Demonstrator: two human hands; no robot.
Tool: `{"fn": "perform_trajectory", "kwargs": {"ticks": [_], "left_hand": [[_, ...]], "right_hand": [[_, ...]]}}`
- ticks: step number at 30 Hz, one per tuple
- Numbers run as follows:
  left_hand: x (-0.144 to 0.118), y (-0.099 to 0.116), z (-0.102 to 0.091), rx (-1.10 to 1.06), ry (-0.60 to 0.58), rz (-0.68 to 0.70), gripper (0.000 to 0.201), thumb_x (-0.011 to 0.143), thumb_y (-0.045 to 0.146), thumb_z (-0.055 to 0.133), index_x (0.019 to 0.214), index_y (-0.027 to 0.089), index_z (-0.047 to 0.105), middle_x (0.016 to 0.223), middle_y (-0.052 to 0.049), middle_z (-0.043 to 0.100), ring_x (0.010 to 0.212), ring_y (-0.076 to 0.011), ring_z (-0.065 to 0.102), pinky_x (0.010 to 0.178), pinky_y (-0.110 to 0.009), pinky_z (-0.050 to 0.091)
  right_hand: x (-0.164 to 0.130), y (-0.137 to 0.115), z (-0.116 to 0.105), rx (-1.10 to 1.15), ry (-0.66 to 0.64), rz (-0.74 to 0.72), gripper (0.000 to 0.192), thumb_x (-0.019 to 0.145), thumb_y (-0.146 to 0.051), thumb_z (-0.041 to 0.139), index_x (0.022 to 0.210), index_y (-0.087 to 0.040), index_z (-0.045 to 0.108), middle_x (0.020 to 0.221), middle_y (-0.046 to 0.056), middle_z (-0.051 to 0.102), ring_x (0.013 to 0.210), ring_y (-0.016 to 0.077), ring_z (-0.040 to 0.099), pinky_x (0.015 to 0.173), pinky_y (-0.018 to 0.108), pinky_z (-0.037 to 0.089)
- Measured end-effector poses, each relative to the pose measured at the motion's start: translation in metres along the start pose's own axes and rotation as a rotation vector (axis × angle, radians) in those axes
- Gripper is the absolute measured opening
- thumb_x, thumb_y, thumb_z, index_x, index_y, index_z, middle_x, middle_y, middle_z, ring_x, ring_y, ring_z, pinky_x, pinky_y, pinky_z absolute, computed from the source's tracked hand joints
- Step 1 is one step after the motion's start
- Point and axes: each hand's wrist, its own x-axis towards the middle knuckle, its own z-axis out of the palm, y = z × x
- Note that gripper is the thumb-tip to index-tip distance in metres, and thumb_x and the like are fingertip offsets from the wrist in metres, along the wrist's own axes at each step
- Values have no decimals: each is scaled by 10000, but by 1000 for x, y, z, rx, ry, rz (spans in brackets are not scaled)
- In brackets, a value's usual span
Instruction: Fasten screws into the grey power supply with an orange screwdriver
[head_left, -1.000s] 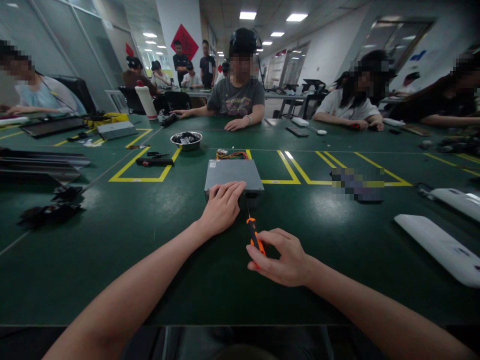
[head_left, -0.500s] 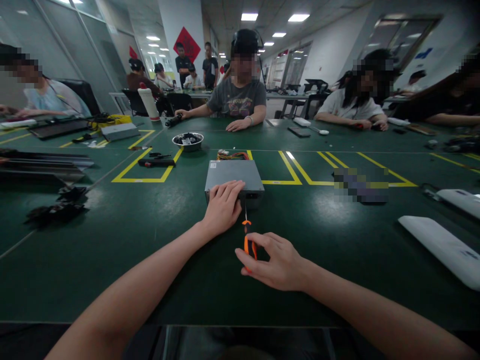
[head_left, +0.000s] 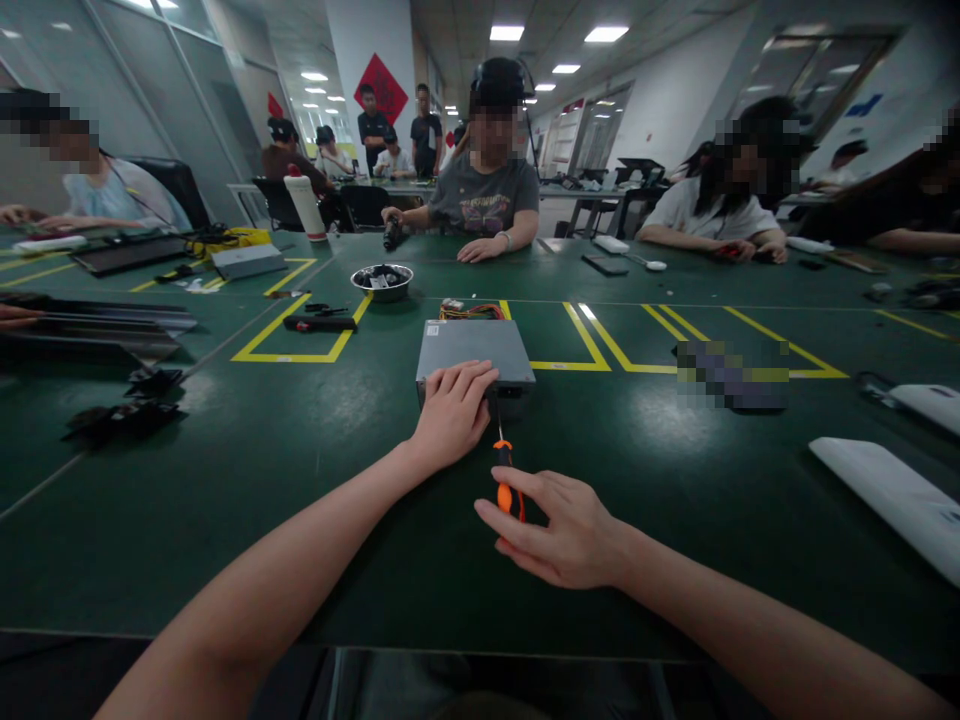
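One flat grey metal box lies on the dark green counter, near the middle and just this side of a yellow floor-tape line, with one small bundle of orange and yellow wires at its far edge. One orange-and-black-handled screwdriver stands between the box and the person, its thin shaft pointing up and away to the box's near face. The left hand lies spread, palm down, over the near left corner of the box, fingers loosely extended and pressing on its top and front edge; it grips nothing. The right hand is closed around the screwdriver's handle, thumb and fingertips pinching it, the remaining fingers curled loosely. Farther off to the left sit one round metal bowl with dark small parts in it and one black bar-shaped tool inside a yellow-taped rectangle. At the right lie two long white plastic covers, one nearer, one farther. Three seated people face the counter on the far side, hands resting on it.
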Motion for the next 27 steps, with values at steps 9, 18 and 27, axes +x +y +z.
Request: {"fn": "perform_trajectory", "kwargs": {"ticks": [9, 18, 27], "left_hand": [[0, 0, 1, -16, 11, -2, 368, 831, 182, 425, 1199, 192, 439, 1267, -55, 497, 1168, -209, 406, 942, -381, 269], [2, -1, 0, -65, 9, -14, 356, 828, 167, 414, 1176, 216, 466, 1249, -45, 509, 1163, -206, 412, 940, -378, 276], [3, 0, -7, -158, 12, -33, 354, 797, 140, 432, 1129, 231, 510, 1206, -16, 547, 1139, -196, 426, 931, -375, 284]], "right_hand": [[-8, 2, 6, 107, 160, 67, 344, 770, -360, 575, 984, -111, 471, 988, 165, 647, 794, 159, 639, 652, 251, 516], [-5, 1, 0, 19, -11, 16, 363, 793, -324, 544, 1114, -159, 515, 1027, 153, 611, 800, 179, 615, 630, 292, 496], [-3, 2, 4, 79, 109, 30, 292, 775, -328, 563, 960, -106, 514, 999, 156, 637, 731, 149, 608, 623, 268, 500]]}}
